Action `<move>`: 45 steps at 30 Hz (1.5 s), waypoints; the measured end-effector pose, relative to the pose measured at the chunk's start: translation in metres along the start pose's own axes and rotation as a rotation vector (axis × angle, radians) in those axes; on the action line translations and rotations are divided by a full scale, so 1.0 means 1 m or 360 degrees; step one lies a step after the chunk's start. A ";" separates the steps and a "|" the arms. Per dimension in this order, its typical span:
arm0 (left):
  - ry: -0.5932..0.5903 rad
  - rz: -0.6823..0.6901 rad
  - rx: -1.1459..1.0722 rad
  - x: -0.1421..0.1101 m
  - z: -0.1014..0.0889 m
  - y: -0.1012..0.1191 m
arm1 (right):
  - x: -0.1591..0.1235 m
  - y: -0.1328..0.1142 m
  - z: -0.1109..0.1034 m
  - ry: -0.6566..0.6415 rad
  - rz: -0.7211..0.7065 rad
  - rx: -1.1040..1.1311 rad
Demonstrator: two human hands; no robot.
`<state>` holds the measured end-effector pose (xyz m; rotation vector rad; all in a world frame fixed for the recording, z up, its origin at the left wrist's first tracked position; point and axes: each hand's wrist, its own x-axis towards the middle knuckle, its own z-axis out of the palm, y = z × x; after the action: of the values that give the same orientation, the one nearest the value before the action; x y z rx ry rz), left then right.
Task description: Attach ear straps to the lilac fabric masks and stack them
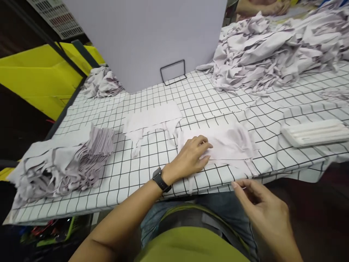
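My left hand, with a black watch at the wrist, rests on a pale pinkish-white cloth piece that has strips hanging at its lower edge. Its fingers are slightly bent and apart, pressing on the cloth's left part. Off the table's front edge, below the cloth's right end, is my right hand. Thumb and forefinger come together there in a pinch; anything between them is too small to make out. Further left, a second cloth piece with similar strips lies flat on the table.
A black-and-white checked cloth covers the table. Stacked cloth pieces lie at the left, with a large heap at the back right. A white oblong case sits at the right. Behind stands a pale board; another person's hands show beyond.
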<state>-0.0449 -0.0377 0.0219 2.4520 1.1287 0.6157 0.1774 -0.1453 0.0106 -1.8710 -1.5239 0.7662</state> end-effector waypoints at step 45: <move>-0.0232 0.0021 -0.0204 -0.066 0.012 0.008 | -0.039 -0.001 0.023 -0.0175 -0.0389 -0.0034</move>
<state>-0.0723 -0.0958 0.0004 2.3548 0.9864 0.4885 0.1524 -0.1812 -0.0014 -1.6403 -1.7960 0.7508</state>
